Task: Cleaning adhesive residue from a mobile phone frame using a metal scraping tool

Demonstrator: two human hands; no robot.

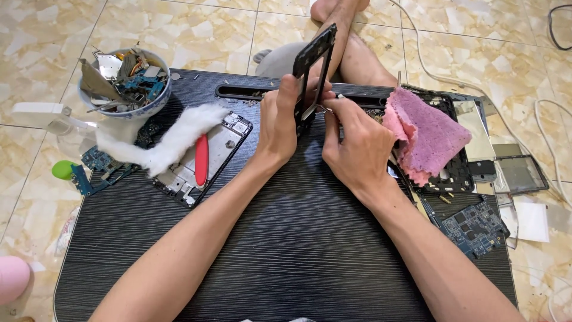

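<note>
Ridged black tabletop (298, 238); left hand (280, 128) grips upright phone frame (313, 65), right hand (357, 146) fingers pinch thin metal tool (325, 109).

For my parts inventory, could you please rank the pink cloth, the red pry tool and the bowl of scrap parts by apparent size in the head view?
1. pink cloth
2. bowl of scrap parts, somewhat smaller
3. red pry tool, clearly smallest

Probably a home repair spot on the floor: beige marbled floor tiles (42, 36), a low black wood-grain table (298, 238), a bowl of scrap phone parts (125, 83), loose blue circuit boards (473, 226).
</note>
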